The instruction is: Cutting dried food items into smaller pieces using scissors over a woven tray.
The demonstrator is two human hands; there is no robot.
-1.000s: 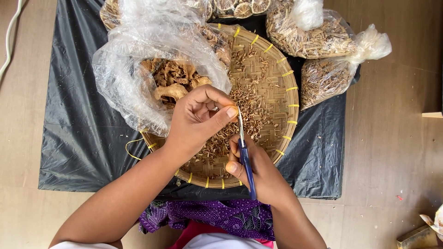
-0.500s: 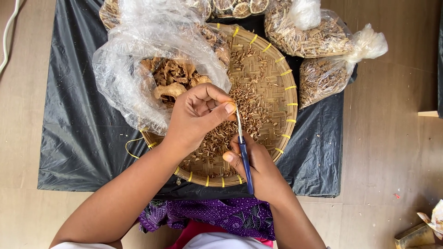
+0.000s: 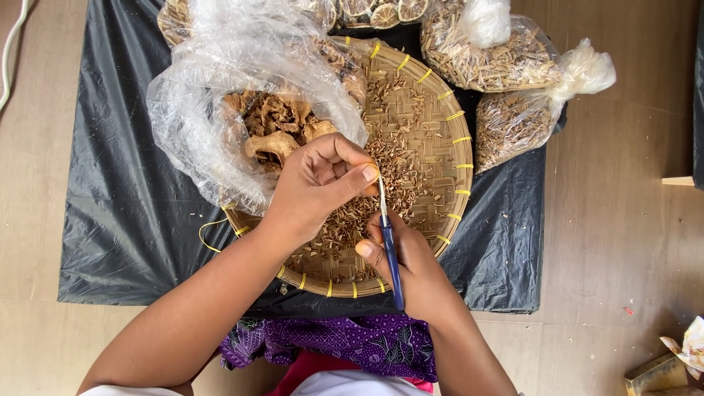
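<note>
My left hand (image 3: 319, 183) is closed over a small dried root piece, thumb and fingers pinching it above the round woven tray (image 3: 455, 158). My right hand (image 3: 411, 268) grips a blue-handled knife (image 3: 389, 246), its thin blade pointing up and meeting the piece at my left thumb. Small brown cut chips (image 3: 396, 176) lie scattered across the tray. An open clear plastic bag of dried brown roots (image 3: 271, 132) rests on the tray's left half, right behind my left hand.
The tray sits on a black plastic sheet (image 3: 117, 213) spread on the wooden floor. Two tied bags of dried chips (image 3: 513, 121) lie at upper right, dried slices (image 3: 385, 11) at the top. Purple patterned cloth (image 3: 337, 341) covers my lap. A white cable (image 3: 15, 44) runs at far left.
Both hands stay almost in place over the tray; the knife blade shifts only slightly against the piece in my left fingers.
</note>
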